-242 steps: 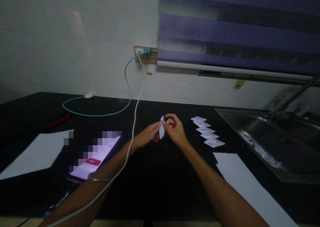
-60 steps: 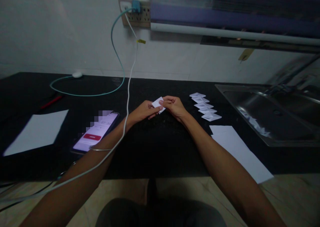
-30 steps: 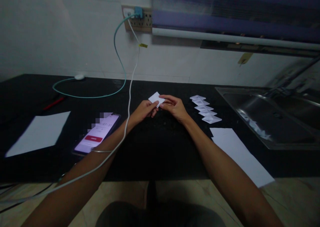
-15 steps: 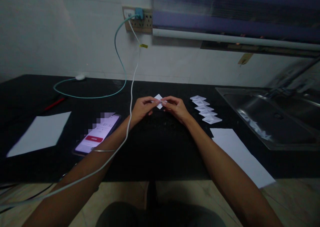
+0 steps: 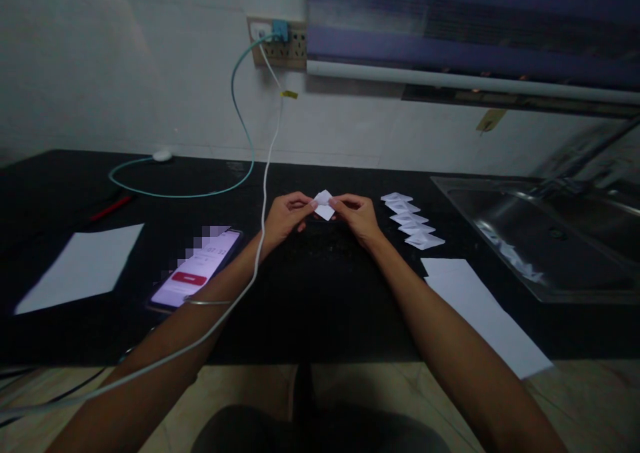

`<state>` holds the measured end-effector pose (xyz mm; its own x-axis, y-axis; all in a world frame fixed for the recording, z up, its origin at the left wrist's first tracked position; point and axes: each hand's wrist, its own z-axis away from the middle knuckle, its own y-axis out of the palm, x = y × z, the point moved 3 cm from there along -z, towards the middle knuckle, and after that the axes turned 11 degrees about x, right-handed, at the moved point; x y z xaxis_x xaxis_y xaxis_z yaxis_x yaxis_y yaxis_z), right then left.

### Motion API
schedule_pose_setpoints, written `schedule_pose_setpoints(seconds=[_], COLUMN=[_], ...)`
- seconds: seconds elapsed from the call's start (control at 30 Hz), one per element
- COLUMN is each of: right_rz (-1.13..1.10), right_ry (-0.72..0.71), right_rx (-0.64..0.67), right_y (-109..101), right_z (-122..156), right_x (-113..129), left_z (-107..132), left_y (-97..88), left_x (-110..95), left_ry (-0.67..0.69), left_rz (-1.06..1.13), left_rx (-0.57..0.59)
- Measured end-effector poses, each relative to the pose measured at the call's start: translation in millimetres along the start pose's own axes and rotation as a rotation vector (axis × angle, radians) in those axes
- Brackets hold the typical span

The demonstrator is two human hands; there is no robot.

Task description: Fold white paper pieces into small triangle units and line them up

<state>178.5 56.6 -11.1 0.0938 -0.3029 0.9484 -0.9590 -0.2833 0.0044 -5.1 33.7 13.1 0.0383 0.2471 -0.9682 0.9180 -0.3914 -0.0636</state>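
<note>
A small folded white paper piece [image 5: 324, 206] hangs just above the black counter [image 5: 320, 293]. My left hand [image 5: 286, 216] pinches its left side, my right hand [image 5: 356, 216] pinches its right side, fingers closed on it. To the right of my right hand lies a row of several finished folded paper pieces [image 5: 411, 220]. A white sheet [image 5: 480, 313] lies on the counter near my right forearm.
A lit phone [image 5: 196, 276] lies left of my left arm, with a white cable [image 5: 265, 186] draped over that arm up to a wall socket [image 5: 277, 34]. Another white sheet [image 5: 83, 265] is at far left. A steel sink [image 5: 545, 236] is at right. A teal cable [image 5: 200, 190] and red pen [image 5: 109, 208] lie behind.
The paper piece has been turned and reworked between my fingers, going from upright to a flat diamond held by both hands. The view dropped and shifted slightly.
</note>
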Motion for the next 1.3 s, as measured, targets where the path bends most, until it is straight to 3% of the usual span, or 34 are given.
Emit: schedule_pose_setpoints(seconds=[0.37, 0.6, 0.83, 1.3], right_rz=[-0.074, -0.079, -0.084, -0.025], right_ry=[0.013, 0.048, 0.0, -0.016], right_rx=[-0.016, 0.04, 0.031, -0.016], right_y=[5.9, 7.4, 8.4, 3.8], right_z=[0.0, -0.8, -0.5, -1.5], right_x=[3.6, -0.3, 3.4, 2.6], left_z=[-3.9, -4.4, -5.1, 1.2], left_y=[-3.2, -2.3, -0.4, -9.9], left_x=[6.8, -1.6, 2.4, -0.3], left_ry=[-0.032, 0.061, 0.123, -0.028], left_rz=[-0.088, -0.267, -0.13, -0.157], left_rx=[-0.076, -0.133, -0.06, -0.217])
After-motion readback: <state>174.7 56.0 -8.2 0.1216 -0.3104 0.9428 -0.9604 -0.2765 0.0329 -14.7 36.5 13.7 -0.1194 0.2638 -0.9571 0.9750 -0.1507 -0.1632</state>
